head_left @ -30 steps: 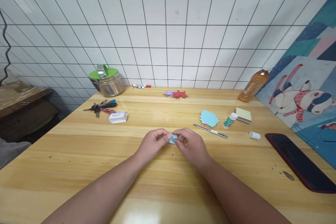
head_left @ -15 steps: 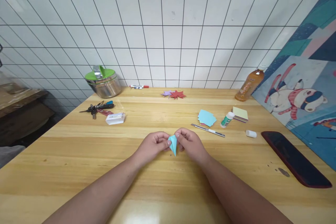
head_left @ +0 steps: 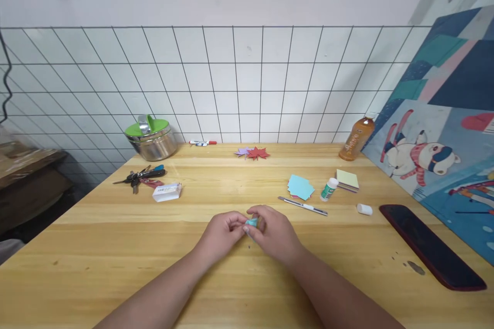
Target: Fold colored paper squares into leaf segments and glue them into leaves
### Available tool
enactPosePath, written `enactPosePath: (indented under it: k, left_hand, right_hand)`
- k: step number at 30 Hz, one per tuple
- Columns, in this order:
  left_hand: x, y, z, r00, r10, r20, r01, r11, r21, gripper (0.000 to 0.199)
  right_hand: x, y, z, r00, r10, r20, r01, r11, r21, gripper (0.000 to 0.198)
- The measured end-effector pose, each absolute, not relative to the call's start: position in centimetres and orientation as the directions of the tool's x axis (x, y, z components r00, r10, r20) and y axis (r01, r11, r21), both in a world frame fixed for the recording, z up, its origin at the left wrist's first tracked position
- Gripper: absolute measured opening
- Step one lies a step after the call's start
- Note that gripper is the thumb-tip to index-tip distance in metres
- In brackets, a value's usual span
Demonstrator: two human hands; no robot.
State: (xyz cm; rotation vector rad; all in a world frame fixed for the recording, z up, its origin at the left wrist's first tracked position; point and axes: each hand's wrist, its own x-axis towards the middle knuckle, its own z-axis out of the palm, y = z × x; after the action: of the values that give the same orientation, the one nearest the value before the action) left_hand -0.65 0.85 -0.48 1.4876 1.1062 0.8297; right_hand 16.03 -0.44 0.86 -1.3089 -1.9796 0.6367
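Between my two hands is a small piece of folded light blue paper (head_left: pixel 252 222), mostly covered by fingers. My left hand (head_left: pixel 224 231) pinches its left side. My right hand (head_left: pixel 273 231) grips it from the right, its fingers curled over the top. Both hands are close together just above the wooden table, near its middle. Beyond my right hand lie a slim craft knife (head_left: pixel 303 205) and several light blue paper sheets (head_left: pixel 300 186).
A glue stick (head_left: pixel 329 189), its white cap (head_left: pixel 364 209), a pad of coloured paper (head_left: pixel 347 180) and a phone (head_left: pixel 432 247) are on the right. Paper leaves (head_left: pixel 258 153) lie at the back. Keys (head_left: pixel 141 177), a small box (head_left: pixel 167 192) and a green-lidded pot (head_left: pixel 151 139) sit left.
The folded paper was showing as a downward-pointing kite shape; now my fingers cover most of it. My right hand has closed further around it. The camera view has tilted upward.
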Motion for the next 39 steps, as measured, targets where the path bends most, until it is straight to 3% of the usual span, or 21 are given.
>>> enactPosePath:
  k: [3, 11, 20, 27, 32, 39]
  left_hand:
    - [-0.8, 0.8, -0.7, 0.329, 0.944, 0.006, 0.276, -0.102, 0.956, 0.019]
    - [-0.7, 0.2, 0.4, 0.318, 0.948, 0.028, 0.401, -0.161, 0.902, 0.019]
    - [-0.6, 0.6, -0.9, 0.261, 0.955, -0.139, 0.097, 0.117, 0.988, 0.023]
    - [-1.1, 0.8, 0.1, 0.230, 0.928, -0.293, -0.001, 0.302, 0.953, 0.034]
    - [-1.4, 0.7, 0.4, 0.275, 0.911, -0.307, -0.046, 0.332, 0.942, 0.031]
    - [-1.6, 0.7, 0.4, 0.308, 0.897, -0.317, -0.091, 0.359, 0.929, 0.032]
  right_hand:
    - [15.9, -0.2, 0.4, -0.263, 0.937, 0.228, 0.565, 0.341, -0.751, 0.020]
    - [16.1, 0.2, -0.6, -0.208, 0.958, 0.195, 0.545, 0.280, -0.791, 0.037]
    - [16.3, 0.4, 0.0, -0.261, 0.956, 0.137, 0.435, 0.243, -0.867, 0.018]
    - [17.0, 0.0, 0.5, -0.267, 0.942, 0.204, 0.494, 0.315, -0.810, 0.023]
    - [17.3, -0.1, 0.6, -0.434, 0.828, 0.354, 0.493, 0.548, -0.676, 0.038]
    - [17.5, 0.5, -0.2, -0.454, 0.782, 0.427, 0.504, 0.621, -0.600, 0.024]
